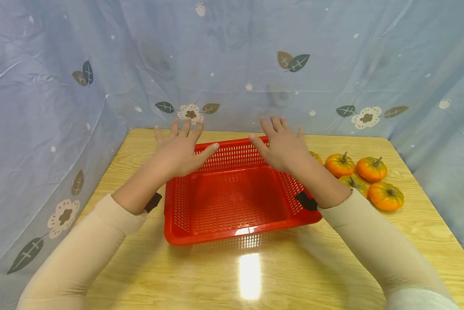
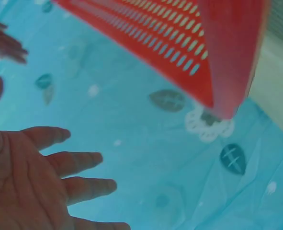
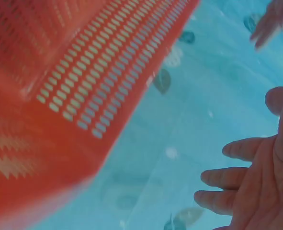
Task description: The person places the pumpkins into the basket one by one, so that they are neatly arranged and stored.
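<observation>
A red perforated basket (image 1: 239, 198) stands on the wooden table, with nothing inside it. Above its left back corner my left hand (image 1: 179, 153) is held with fingers spread and straight, holding nothing. My right hand (image 1: 284, 148) hovers over the back right part of the basket, fingers also spread, nothing held. The left wrist view has the left palm (image 2: 31, 182) beside and apart from the basket's side (image 2: 170, 52). In the right wrist view the right palm (image 3: 266, 177) faces the camera, apart from the basket wall (image 3: 107, 72).
Several orange pumpkins (image 1: 385, 196) lie on the table (image 1: 418, 232) to the right of the basket, one partly hidden behind my right hand. A blue patterned curtain (image 1: 232, 64) hangs behind the table and along both sides.
</observation>
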Demonstrator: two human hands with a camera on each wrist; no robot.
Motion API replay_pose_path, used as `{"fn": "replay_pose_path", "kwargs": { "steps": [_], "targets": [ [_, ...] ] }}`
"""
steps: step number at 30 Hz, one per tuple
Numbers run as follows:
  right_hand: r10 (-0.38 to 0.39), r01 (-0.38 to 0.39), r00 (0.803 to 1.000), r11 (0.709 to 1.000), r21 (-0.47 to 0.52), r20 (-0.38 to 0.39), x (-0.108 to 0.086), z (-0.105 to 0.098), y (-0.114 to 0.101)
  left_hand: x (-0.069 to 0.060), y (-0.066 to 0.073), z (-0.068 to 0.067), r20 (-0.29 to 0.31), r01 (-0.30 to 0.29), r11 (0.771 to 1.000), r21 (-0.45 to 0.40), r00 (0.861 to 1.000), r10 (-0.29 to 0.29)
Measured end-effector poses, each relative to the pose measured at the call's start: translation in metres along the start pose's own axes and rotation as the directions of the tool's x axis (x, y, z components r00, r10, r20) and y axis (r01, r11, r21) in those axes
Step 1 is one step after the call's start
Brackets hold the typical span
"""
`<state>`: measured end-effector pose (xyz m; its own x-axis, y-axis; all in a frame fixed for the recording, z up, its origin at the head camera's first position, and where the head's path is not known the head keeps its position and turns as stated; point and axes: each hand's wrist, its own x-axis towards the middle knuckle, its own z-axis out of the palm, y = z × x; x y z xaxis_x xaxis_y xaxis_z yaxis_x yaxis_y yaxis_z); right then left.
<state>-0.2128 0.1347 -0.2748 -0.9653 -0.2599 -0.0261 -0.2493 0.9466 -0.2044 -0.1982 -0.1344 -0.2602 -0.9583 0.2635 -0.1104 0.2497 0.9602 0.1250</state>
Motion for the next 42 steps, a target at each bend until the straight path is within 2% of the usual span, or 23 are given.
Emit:
{"fn": "replay_pose_path", "kwargs": {
  "steps": [4,7,11,15,18,21,24,28,34,42],
  "targets": [
    [0.030,-0.027,0.998,0.998,0.057,-0.060,-0.013,-0.006,0.020,-0.034,-0.008,-0.001,-0.072,-0.045,0.999,-0.012,0.996,0.044],
    [0.069,-0.062,0.994,0.995,0.084,-0.085,-0.024,-0.004,0.038,-0.064,-0.015,0.006,-0.118,-0.064,0.998,-0.022,0.991,0.061],
    [0.121,-0.108,0.990,0.982,0.158,-0.074,-0.038,0.000,0.065,-0.097,-0.027,0.027,-0.147,-0.060,0.998,-0.029,0.988,0.055],
    [0.159,-0.149,0.987,0.970,0.192,-0.034,-0.048,0.002,0.091,-0.113,-0.038,0.051,-0.170,-0.041,0.997,-0.069,0.985,0.028],
    [0.185,-0.185,0.983,0.972,0.145,0.017,-0.053,0.007,0.106,-0.117,-0.043,0.065,-0.162,-0.017,0.990,-0.139,0.987,-0.006],
    [0.197,-0.204,0.977,0.974,0.099,0.076,-0.059,0.016,0.116,-0.118,-0.045,0.076,-0.122,0.017,0.970,-0.241,0.991,-0.048],
    [0.201,-0.212,0.972,0.973,0.090,0.120,-0.067,0.028,0.122,-0.116,-0.046,0.085,-0.086,0.045,0.935,-0.353,0.993,-0.080],
    [0.208,-0.219,0.971,0.971,0.095,0.114,-0.074,0.047,0.131,-0.112,-0.047,0.096,-0.083,0.055,0.885,-0.462,0.991,-0.105],
    [0.227,-0.233,0.971,0.969,0.085,0.071,-0.076,0.069,0.140,-0.110,-0.048,0.104,-0.075,0.070,0.836,-0.544,0.988,-0.132],
    [0.263,-0.271,0.962,0.956,0.115,0.080,-0.078,0.079,0.144,-0.109,-0.049,0.110,-0.101,0.044,0.807,-0.588,0.987,-0.128]
  ]
}}
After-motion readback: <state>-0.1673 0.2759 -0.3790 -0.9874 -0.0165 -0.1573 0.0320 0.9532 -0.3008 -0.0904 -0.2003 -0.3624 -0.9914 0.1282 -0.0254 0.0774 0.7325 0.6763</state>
